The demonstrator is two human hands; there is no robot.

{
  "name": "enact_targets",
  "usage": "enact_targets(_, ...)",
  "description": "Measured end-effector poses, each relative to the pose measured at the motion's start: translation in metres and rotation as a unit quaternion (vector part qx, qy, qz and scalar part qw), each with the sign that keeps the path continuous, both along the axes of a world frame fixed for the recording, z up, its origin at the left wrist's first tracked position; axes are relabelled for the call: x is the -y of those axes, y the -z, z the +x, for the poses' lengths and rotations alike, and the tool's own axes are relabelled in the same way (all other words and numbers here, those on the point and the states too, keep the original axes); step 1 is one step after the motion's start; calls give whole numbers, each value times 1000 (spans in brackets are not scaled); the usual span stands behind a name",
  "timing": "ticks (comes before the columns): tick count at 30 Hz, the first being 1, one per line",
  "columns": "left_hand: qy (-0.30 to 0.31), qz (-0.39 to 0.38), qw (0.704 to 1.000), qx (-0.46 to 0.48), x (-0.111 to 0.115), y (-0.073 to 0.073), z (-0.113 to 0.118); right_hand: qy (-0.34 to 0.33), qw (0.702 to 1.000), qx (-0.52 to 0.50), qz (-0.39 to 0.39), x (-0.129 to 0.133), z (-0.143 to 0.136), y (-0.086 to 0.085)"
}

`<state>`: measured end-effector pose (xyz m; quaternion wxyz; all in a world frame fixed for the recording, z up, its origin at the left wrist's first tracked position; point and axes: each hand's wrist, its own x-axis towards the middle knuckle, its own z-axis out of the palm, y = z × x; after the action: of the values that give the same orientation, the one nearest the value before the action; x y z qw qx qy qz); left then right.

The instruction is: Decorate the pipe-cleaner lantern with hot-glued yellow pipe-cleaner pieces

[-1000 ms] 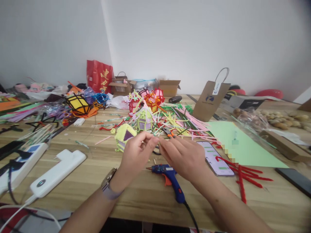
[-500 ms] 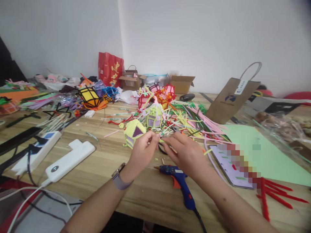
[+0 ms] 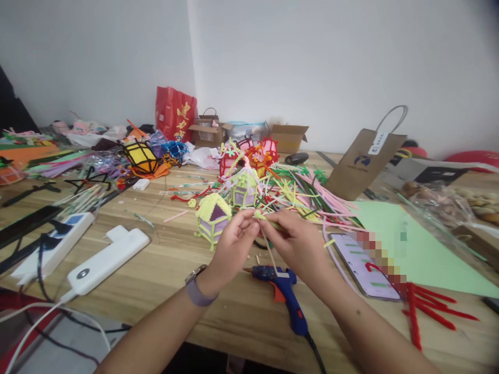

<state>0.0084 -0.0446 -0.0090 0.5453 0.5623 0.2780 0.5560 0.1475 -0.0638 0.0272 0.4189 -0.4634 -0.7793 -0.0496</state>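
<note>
My left hand point(image 3: 235, 241) and my right hand point(image 3: 299, 243) meet fingertip to fingertip above the table, both closed on a small yellow-green pipe cleaner point(image 3: 257, 213). From beneath the right fingers a thin pale stick point(image 3: 270, 252) slants down toward the glue gun; its upper end is partly hidden. Just left of my left hand stands a yellow-green lantern point(image 3: 213, 218) with lilac panels. Behind the fingertips is a second similar lantern point(image 3: 244, 193) with pink trim. The blue glue gun point(image 3: 289, 296) lies below my right hand, its nozzle pointing left.
A phone point(image 3: 364, 265) lies at the right beside a green sheet point(image 3: 436, 249) and red pipe cleaners point(image 3: 413, 317). A heap of coloured pipe cleaners point(image 3: 307, 195) spreads behind my right hand. At the left are a white power bank point(image 3: 109, 259), a power strip point(image 3: 54, 246) and cables.
My fingers have shifted on the yellow-green pipe cleaner, which now shows above the fingertips. The thin stick has come into view under my right hand. The whole view has shifted slightly.
</note>
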Motion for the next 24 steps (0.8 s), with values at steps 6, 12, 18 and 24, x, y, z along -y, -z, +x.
enact_targets(6,-31,72,996,-46,2,-8,-3,-4,1000,-2,13,4,1,-6)
enact_targets(12,-171,116,970,-124,0,-14,-8,1,997,74,-36,10,-5,2)
enact_targets(18,-177,145,958,-175,-9,-7,-11,-15,999,17,-41,12,-3,-2)
enact_targets(24,-77,164,966,-186,-7,-4,-13,23,995,-42,-88,-16,17,-2)
